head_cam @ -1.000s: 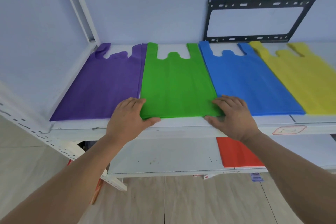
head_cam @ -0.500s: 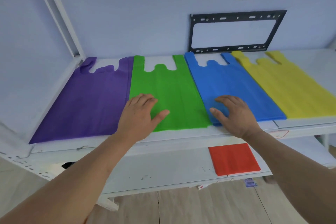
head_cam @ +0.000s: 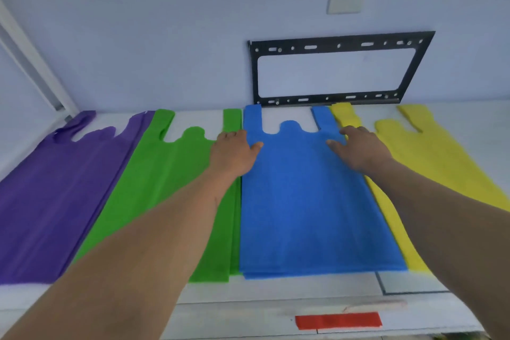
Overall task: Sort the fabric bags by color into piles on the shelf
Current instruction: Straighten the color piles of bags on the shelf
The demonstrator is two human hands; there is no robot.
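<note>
Four flat piles of fabric bags lie side by side on the white shelf (head_cam: 414,283): purple (head_cam: 55,196), green (head_cam: 165,179), blue (head_cam: 306,207) and yellow (head_cam: 441,163), handles toward the wall. My left hand (head_cam: 234,152) rests flat on the upper left edge of the blue pile, where it meets the green one. My right hand (head_cam: 358,149) lies flat on the blue pile's upper right edge, beside the yellow one. Both hands have spread fingers and grip nothing. My forearms cover part of the green and yellow piles.
A red bag (head_cam: 338,321) lies on the lower shelf below. A black metal wall bracket (head_cam: 336,72) hangs just behind the blue and yellow handles. A white shelf post (head_cam: 33,63) rises at the back left.
Both hands have moved from the front edge of the green pile to the far end of the blue pile. The view has come closer and lower over the shelf.
</note>
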